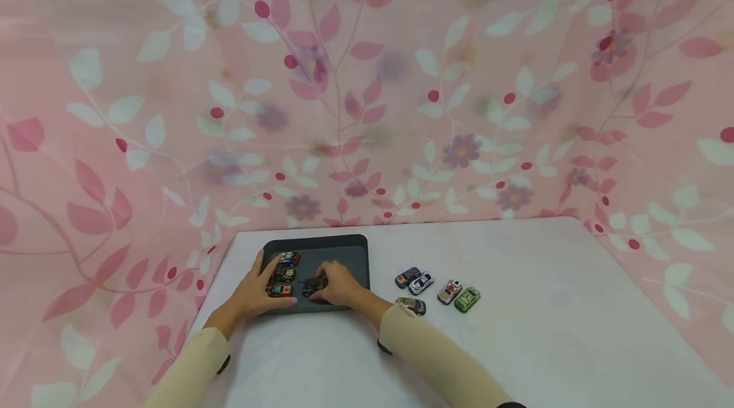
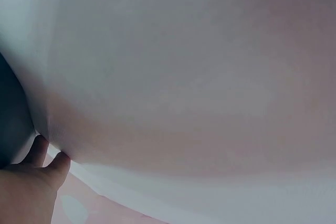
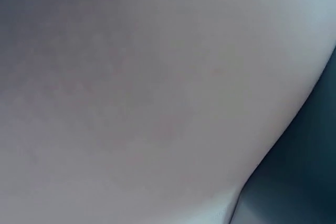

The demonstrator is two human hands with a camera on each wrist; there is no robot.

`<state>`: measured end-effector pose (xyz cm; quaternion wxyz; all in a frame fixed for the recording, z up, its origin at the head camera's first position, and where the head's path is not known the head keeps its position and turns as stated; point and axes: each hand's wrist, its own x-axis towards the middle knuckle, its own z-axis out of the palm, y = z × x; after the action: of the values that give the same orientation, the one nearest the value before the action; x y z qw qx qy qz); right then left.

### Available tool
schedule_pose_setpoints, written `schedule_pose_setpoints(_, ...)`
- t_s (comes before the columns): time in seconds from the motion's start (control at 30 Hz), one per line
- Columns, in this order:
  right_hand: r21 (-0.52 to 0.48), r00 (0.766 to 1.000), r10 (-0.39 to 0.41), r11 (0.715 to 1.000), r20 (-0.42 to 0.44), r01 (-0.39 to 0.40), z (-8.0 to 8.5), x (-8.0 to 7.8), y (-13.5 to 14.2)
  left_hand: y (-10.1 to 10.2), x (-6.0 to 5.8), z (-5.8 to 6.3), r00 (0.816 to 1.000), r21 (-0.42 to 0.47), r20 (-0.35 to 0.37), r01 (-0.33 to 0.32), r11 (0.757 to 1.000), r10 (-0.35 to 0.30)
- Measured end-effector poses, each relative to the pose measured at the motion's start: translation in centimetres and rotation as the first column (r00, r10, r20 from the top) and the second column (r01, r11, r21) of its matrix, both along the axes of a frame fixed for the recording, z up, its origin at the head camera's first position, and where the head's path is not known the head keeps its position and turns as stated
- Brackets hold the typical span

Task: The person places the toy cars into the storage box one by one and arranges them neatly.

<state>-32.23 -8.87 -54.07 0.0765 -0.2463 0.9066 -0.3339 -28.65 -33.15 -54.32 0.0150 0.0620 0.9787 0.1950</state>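
Note:
In the head view a dark grey tray (image 1: 335,256) lies at the left of the white table. My right hand (image 1: 338,284) pinches a black toy car (image 1: 313,285) over the middle of the tray. At the tray's left side my left hand (image 1: 252,291) spreads its fingers around a column of three toy cars: a blue-and-white one (image 1: 290,259), a dark one (image 1: 285,275) and an orange-red one (image 1: 281,291). The left wrist view catches fingertips (image 2: 64,158) at the tray's edge (image 2: 11,114). Only table and tray (image 3: 299,166) fill the right wrist view.
Right of the tray several toy cars sit on the white table (image 1: 533,331): a dark blue one (image 1: 408,277), a white one (image 1: 421,283), a red-and-white one (image 1: 450,292), a green one (image 1: 467,299) and a yellowish one (image 1: 413,306) beside the right forearm. A pink floral cloth (image 1: 367,108) hangs behind.

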Motion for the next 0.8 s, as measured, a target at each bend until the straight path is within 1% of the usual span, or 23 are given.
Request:
schedule_pose_setpoints(0.13, 0.003, 1.0, 0.011, 1.0, -0.005, -0.011, -0.01, 0.05, -0.12, -0.13, 0.13, -0.15, 1.0, -0.005, -0.004, -0.006, 1.0, 0.005)
schedule_pose_setpoints(0.3, 0.004, 1.0, 0.007, 1.0, -0.004, -0.007, 0.22, 0.08, -0.11, -0.06, 0.18, -0.15, 1.0, 0.011, -0.015, -0.008, 1.0, 0.008)
schedule_pose_setpoints(0.43, 0.004, 1.0, 0.007, 1.0, -0.005, -0.007, -0.04, 0.18, -0.04, 0.17, 0.4, -0.35, 1.0, 0.013, -0.016, -0.008, 1.0, 0.008)
schedule_pose_setpoints(0.53, 0.002, 1.0, 0.012, 1.0, 0.002, -0.012, -0.21, 0.24, -0.05, 0.27, 0.66, -0.38, 1.0, 0.015, -0.002, -0.009, 1.0, 0.009)
schedule_pose_setpoints(0.67, 0.003, 1.0, 0.021, 1.0, 0.012, -0.021, -0.25, 0.17, -0.06, 0.18, 0.74, -0.12, 1.0, 0.018, 0.0, -0.005, 1.0, 0.005)
schedule_pose_setpoints(0.8, 0.001, 0.999, 0.039, 0.999, 0.017, -0.039, -0.03, -0.05, 0.1, 0.07, 0.39, 0.18, 1.0, 0.018, -0.024, 0.001, 1.0, 0.0)
